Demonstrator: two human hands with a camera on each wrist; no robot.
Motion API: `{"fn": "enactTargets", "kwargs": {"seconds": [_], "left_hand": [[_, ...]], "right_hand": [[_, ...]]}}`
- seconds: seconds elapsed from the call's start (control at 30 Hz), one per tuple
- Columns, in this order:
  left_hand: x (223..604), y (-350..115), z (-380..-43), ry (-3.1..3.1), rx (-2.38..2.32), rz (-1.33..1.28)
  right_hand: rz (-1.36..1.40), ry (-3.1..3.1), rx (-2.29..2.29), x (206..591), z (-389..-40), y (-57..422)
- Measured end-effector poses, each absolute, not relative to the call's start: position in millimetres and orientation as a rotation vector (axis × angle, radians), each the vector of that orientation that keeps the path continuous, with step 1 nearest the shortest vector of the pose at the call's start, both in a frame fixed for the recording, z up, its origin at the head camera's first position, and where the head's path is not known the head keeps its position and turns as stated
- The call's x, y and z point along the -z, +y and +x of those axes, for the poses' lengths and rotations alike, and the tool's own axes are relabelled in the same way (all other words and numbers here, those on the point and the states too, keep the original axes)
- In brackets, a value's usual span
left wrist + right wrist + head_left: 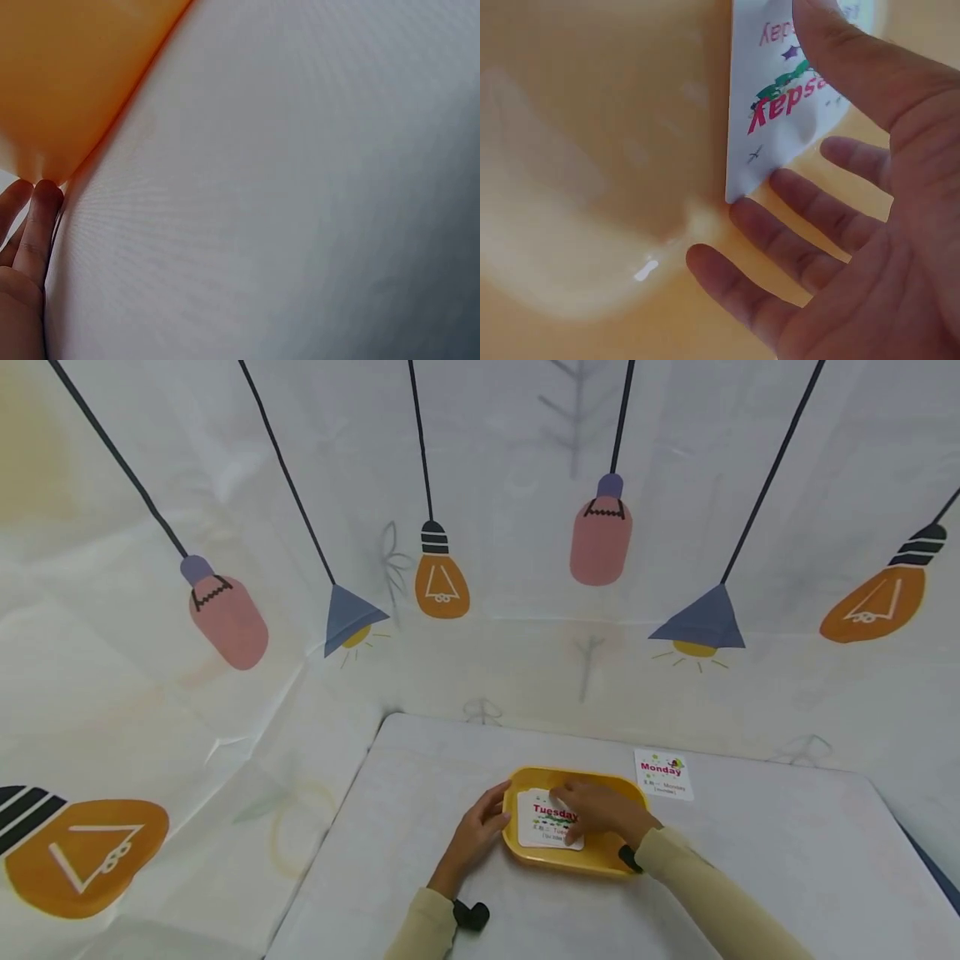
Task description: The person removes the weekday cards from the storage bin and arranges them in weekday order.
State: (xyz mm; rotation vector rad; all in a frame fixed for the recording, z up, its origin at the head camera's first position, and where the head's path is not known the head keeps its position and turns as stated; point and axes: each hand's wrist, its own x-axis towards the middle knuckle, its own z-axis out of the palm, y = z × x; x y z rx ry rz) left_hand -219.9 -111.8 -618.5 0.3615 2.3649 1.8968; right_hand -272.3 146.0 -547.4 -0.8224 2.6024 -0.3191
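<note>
A white "Tuesday" card (534, 821) lies within a yellow plastic tray (558, 859) on the table. My right hand (607, 812) reaches over the tray and holds the card, its thumb at one edge and fingertips at the opposite edge. In the right wrist view the card (776, 127) shows its lettering upside down beside the thumb. Whether more cards lie beneath it, I cannot tell. At the tray's left end, my left hand (477, 827) touches the rim; the left wrist view shows fairly straight fingers (41, 232) against the outer wall.
A "Monday" card (664, 775) lies flat on the white table (420, 760), just behind and right of the tray. A pale wall sheet (510, 668) printed with hanging lamps borders the table's back and left. Dark straps circle both wrists.
</note>
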Motion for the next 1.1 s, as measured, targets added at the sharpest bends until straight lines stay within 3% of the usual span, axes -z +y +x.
{"fn": "enactTargets", "kwargs": {"seconds": [0.43,1.1], "left_hand": [[619,-112,-224,2.348,-1.914,0.339],[621,-114,-222,2.350,-1.912,0.386]], "right_hand": [[-0.938,2.703,0.053,544,-269,131],[-0.995,2.823,0.017,546,-267,124]]}}
